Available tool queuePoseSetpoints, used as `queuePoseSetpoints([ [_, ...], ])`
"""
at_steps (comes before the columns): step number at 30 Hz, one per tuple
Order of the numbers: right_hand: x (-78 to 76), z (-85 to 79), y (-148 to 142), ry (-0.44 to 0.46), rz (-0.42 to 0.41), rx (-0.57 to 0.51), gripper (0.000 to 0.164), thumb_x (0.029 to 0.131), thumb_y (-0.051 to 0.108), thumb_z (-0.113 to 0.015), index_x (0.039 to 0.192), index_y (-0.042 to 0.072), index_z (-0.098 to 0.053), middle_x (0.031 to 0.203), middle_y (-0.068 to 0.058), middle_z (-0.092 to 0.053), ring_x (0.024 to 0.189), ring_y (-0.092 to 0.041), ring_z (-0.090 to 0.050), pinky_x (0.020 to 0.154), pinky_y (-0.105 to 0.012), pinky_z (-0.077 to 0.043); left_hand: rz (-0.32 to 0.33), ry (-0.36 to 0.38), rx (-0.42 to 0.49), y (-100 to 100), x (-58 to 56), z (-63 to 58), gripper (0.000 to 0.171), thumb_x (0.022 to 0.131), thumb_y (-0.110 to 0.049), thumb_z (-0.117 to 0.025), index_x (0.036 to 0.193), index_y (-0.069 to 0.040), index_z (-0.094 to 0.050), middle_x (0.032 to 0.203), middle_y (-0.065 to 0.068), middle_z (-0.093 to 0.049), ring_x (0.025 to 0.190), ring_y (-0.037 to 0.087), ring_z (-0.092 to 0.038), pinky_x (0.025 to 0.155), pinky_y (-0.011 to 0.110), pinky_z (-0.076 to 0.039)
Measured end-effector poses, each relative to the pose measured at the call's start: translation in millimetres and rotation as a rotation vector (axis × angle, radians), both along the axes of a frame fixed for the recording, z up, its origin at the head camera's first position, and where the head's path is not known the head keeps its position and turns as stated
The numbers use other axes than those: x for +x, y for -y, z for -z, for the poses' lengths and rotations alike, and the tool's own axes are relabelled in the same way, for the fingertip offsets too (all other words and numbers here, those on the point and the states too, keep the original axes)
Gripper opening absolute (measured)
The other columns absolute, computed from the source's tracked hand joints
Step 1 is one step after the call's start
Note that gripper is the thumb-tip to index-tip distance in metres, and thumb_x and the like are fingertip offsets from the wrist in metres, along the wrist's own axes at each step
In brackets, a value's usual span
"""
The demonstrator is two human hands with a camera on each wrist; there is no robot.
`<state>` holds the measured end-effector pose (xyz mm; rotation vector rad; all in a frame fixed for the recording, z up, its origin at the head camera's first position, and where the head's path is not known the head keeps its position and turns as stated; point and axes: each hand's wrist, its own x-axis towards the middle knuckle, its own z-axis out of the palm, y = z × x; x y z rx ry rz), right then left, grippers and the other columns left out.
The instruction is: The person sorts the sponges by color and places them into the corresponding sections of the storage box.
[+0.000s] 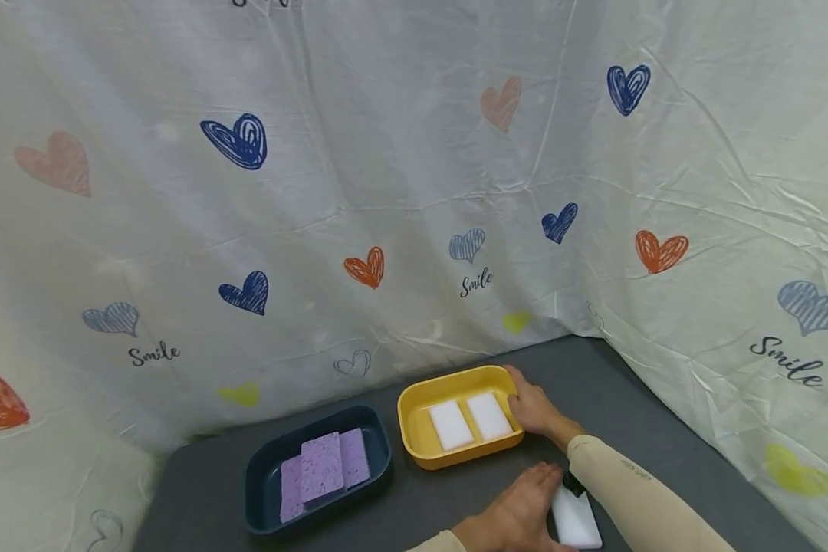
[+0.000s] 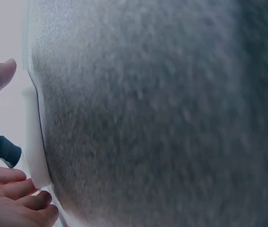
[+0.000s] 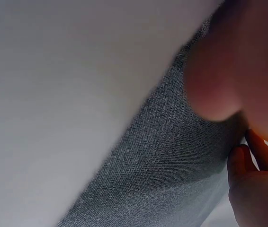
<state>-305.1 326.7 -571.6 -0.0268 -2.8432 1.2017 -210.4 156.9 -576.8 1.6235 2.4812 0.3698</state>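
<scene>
My right hand [image 1: 537,406] grips the right end of a yellow tray [image 1: 417,462] by its rim. Two white sponges [image 1: 451,425] lie side by side in that tray. Nearer me, my left hand [image 1: 514,512] is at a third white sponge [image 1: 576,520] on the table, its thumb spread away from the fingers. In the left wrist view the fingers [image 2: 18,189] lie by one end of this white sponge [image 2: 35,142]. The right forearm passes over beside it. Blurred skin and a pale surface fill much of the right wrist view.
Left of the yellow tray stands a dark blue tray [image 1: 257,515] with several purple sponges [image 1: 322,468], one overlapping the others. Both trays are on a dark grey table [image 1: 200,491]. A white curtain [image 1: 414,153] printed with hearts hangs behind and along the right side.
</scene>
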Motion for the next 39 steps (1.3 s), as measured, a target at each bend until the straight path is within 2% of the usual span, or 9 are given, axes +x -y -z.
queuePoseSetpoints([
  [1,-5.2,9.3,-4,-0.022,-0.015,0.018,0.061,0.110,0.013,-0.044,0.169,0.007,-0.029,0.142,-0.035,-0.065,0.105,-0.034,-0.070,0.095,-0.051,-0.057,0.001,0.006,0.000,-1,0.5,0.7,0.102,0.088,-0.062,-0.086,0.162,-0.003,-0.047,0.165,0.008,-0.052,0.152,0.020,-0.051,0.122,0.030,-0.046],
  [4,-4.9,10.8,-4,-0.030,-0.021,0.010,0.061,0.110,0.014,-0.044,0.169,0.008,-0.030,0.142,-0.034,-0.065,0.108,-0.034,-0.071,0.096,-0.053,-0.057,0.000,0.025,-0.013,-3,1.0,3.4,0.101,0.088,-0.060,-0.086,0.162,-0.003,-0.047,0.165,0.008,-0.053,0.151,0.018,-0.051,0.121,0.029,-0.046],
  [6,-1.8,5.7,-2,-0.022,-0.011,-0.007,0.061,0.109,0.011,-0.045,0.169,0.006,-0.031,0.145,-0.034,-0.064,0.117,-0.039,-0.070,0.103,-0.058,-0.056,-0.003,0.041,-0.020,-4,0.4,5.1,0.101,0.088,-0.058,-0.086,0.162,-0.002,-0.047,0.166,0.008,-0.052,0.152,0.017,-0.051,0.122,0.028,-0.046],
  [8,4.0,-4.4,3,-0.005,0.007,-0.023,0.062,0.108,0.009,-0.045,0.168,0.005,-0.032,0.148,-0.034,-0.062,0.122,-0.042,-0.069,0.107,-0.062,-0.053,0.010,0.028,0.010,-6,-3.9,16.6,0.101,0.088,-0.060,-0.086,0.162,-0.002,-0.046,0.166,0.008,-0.052,0.152,0.016,-0.050,0.122,0.028,-0.045],
  [12,8.1,-12.0,8,0.015,0.030,-0.018,0.061,0.109,0.006,-0.045,0.169,0.006,-0.033,0.149,-0.031,-0.063,0.121,-0.038,-0.070,0.109,-0.060,-0.053,0.015,-0.001,0.046,-6,-5.9,25.8,0.102,0.087,-0.062,-0.086,0.161,-0.002,-0.048,0.164,0.008,-0.053,0.150,0.017,-0.052,0.121,0.027,-0.046],
  [16,8.0,-11.6,8,0.020,0.033,-0.009,0.061,0.110,0.006,-0.046,0.169,0.007,-0.032,0.147,-0.030,-0.065,0.114,-0.034,-0.071,0.106,-0.057,-0.054,-0.011,-0.002,0.034,-3,3.1,9.2,0.100,0.088,-0.060,-0.087,0.159,-0.001,-0.049,0.163,0.010,-0.055,0.150,0.020,-0.053,0.120,0.030,-0.048],
  [22,6.7,-9.8,7,0.015,0.033,-0.015,0.060,0.110,0.006,-0.045,0.169,0.005,-0.032,0.146,-0.030,-0.065,0.113,-0.035,-0.071,0.107,-0.058,-0.054,-0.020,0.030,0.040,-3,4.8,9.0,0.098,0.090,-0.060,-0.085,0.160,-0.002,-0.048,0.163,0.010,-0.054,0.151,0.020,-0.052,0.122,0.032,-0.047],
  [28,7.8,-10.6,8,0.021,0.036,-0.018,0.061,0.110,0.006,-0.045,0.169,0.005,-0.031,0.153,-0.031,-0.061,0.129,-0.039,-0.068,0.114,-0.061,-0.051,-0.067,0.061,-0.006,-8,6.9,5.9,0.095,0.093,-0.060,-0.082,0.162,-0.005,-0.047,0.164,0.005,-0.053,0.151,0.015,-0.051,0.122,0.030,-0.046],
  [39,7.6,-8.9,6,0.006,0.024,-0.019,0.062,0.109,0.005,-0.045,0.169,0.004,-0.031,0.151,-0.032,-0.061,0.123,-0.038,-0.070,0.109,-0.060,-0.053,-0.121,0.097,0.015,-10,9.9,6.8,0.092,0.092,-0.060,-0.083,0.160,-0.008,-0.050,0.162,0.004,-0.055,0.146,0.015,-0.055,0.116,0.029,-0.051],
])
